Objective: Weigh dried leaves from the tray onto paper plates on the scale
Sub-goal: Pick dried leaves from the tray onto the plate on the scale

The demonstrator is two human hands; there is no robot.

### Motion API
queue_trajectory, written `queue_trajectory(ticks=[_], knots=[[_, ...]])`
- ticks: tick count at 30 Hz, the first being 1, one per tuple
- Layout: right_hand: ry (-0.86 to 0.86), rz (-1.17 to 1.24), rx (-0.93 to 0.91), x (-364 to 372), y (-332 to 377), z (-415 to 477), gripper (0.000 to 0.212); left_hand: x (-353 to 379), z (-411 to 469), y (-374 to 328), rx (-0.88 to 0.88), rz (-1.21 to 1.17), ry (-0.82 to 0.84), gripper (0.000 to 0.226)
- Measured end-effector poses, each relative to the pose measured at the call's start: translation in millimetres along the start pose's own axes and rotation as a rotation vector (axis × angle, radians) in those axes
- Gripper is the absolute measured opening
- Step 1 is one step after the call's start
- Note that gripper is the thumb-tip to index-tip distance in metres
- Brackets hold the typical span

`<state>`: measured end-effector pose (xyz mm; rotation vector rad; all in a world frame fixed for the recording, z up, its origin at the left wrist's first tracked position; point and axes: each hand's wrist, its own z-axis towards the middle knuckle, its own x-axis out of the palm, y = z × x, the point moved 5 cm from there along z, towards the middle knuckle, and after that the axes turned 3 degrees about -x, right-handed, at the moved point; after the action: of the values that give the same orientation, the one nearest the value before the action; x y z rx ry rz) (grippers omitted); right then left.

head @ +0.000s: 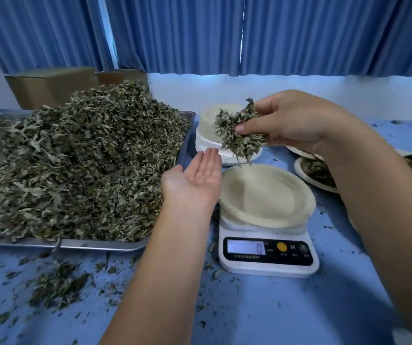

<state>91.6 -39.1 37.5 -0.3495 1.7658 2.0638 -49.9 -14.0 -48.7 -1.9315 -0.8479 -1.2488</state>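
Observation:
A metal tray (100, 245) on the left carries a tall heap of dried leaves (75, 158). To its right stands a white scale (267, 255) whose display reads 0, with an empty paper plate (267, 195) on top. My right hand (292, 120) grips a clump of dried leaves (237, 130) in the air above the plate's far edge. My left hand (197, 178) is held palm up with straight fingers between the tray and the plate, holding nothing.
A stack of paper plates (214, 135) sits behind the scale. Plates with leaves (316, 173) lie at the right, partly behind my right forearm. Loose leaf bits (58, 285) litter the blue tablecloth. Cardboard boxes (50, 83) and blue curtains stand behind.

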Motion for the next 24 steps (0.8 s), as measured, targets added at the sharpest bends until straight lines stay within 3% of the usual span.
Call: queue_trajectory(ticks=[3,10,15,18,24], knots=[[-0.054,-0.109,0.011,-17,-10,-15,0.022,-1,-1,2,0.003,0.009,0.001,0.05],[0.032,-0.447,0.093,-18,-19,-25,0.042,-4,0,5,0.034,0.019,-0.001,0.051],[0.085,-0.586,0.089,-7,-22,-24,0.039,-5,1,-1,0.078,0.019,0.005,0.052],[0.121,-0.634,0.11,1,-26,-23,0.024,-6,2,-4,0.096,0.016,0.003,0.053],[0.111,-0.697,0.13,-5,-30,-22,0.017,-12,5,-4,0.088,0.019,-0.039,0.052]])
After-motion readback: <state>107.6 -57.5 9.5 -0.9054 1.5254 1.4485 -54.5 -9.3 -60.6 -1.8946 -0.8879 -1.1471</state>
